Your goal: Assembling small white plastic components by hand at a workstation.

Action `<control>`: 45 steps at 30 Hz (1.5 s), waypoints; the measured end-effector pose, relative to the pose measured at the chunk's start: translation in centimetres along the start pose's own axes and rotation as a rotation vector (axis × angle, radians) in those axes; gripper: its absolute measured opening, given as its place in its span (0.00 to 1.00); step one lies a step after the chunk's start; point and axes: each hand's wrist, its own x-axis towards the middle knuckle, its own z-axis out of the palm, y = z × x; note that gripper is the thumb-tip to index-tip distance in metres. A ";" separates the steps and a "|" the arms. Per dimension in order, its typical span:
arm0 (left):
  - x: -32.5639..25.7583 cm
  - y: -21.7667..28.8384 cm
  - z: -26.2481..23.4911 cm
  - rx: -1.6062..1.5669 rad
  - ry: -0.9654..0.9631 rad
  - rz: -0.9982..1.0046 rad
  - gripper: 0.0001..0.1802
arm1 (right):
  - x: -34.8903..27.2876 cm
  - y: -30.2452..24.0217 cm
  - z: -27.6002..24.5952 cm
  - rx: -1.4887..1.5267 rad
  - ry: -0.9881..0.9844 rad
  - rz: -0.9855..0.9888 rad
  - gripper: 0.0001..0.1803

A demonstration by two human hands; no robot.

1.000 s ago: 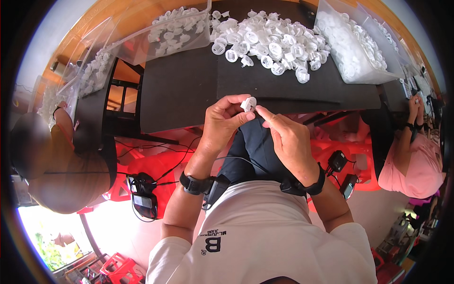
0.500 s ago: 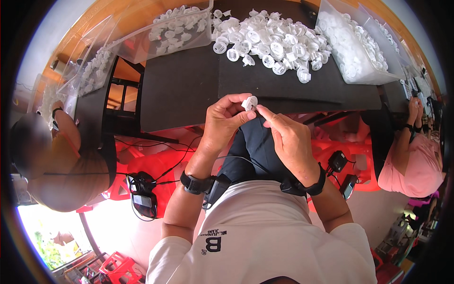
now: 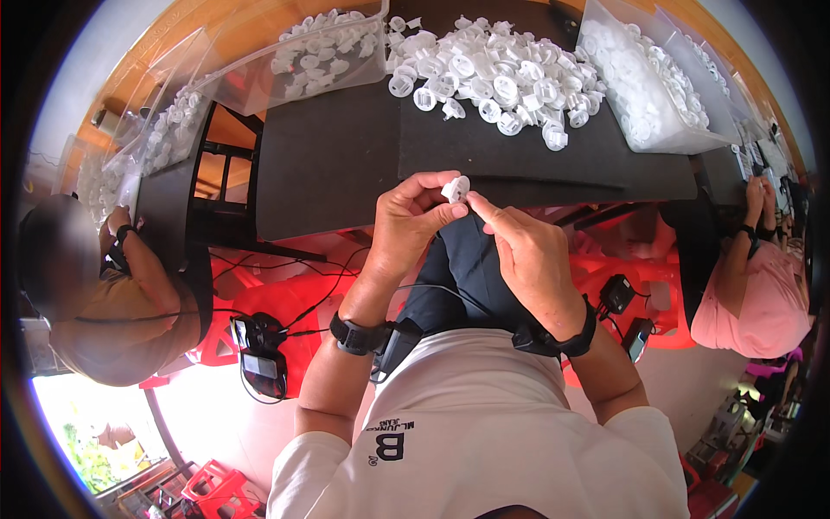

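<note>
The left hand (image 3: 406, 225) pinched a small white plastic cap (image 3: 456, 188) between thumb and fingertips, just in front of the near edge of the black worktop (image 3: 346, 164). The right hand (image 3: 527, 251) met it from the other side, forefinger tip on the cap, perhaps pressing a part in; the view was too small to tell. Beyond the cap, on the worktop, lay a large heap of white caps (image 3: 493, 73), flanked by clear tubs (image 3: 640, 82) holding more. Judging by that heap, much handling remained, with one piece in work.

White short-sleeved shirt, dark trousers — a black band on each wrist.
</note>
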 end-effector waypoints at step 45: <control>-0.2 -0.6 0.4 0.114 0.052 0.042 0.19 | 0.4 -0.5 -1.5 -0.227 -0.081 -0.083 0.25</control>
